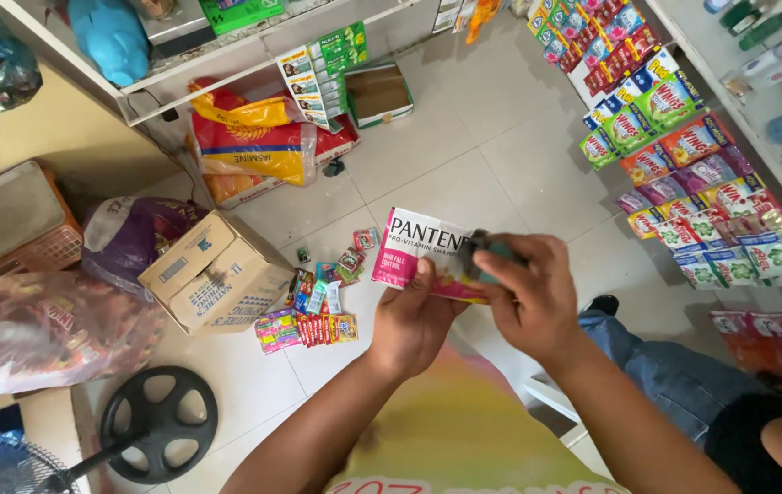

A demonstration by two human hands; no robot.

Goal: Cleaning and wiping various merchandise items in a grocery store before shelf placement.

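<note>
Left to right: clear plastic bag (38, 334) of red packets sat on the tiled floor (464, 174), black round fan base (158, 423) below it, open cardboard box (217, 272) beside, yellow-red rice sack (249, 146) behind under a white shelf (226, 55). Small foil sachets (318, 306) were scattered flat on the tiles just right of the box. Mid-frame, held above the floor: a white-and-pink sachet strip (423, 252), glossy, flat, rectangular, long axis running roughly left-right with a slight tilt, down toward the right, printed face up toward the camera. Left hand (414, 320) gripped it from below, thumb on the front face, fingers curled behind, clenched on the strip's lower edge. Right hand (528, 293) was closed on the strip's right end, fingers (501, 252) pinched over a small dark-and-teal object I couldn't identify, blurred. Right of the hands: hanging rows of detergent sachets (684, 183), shiny, multicoloured, against a white display. Jeans-clad leg (665, 366) at lower right.
</note>
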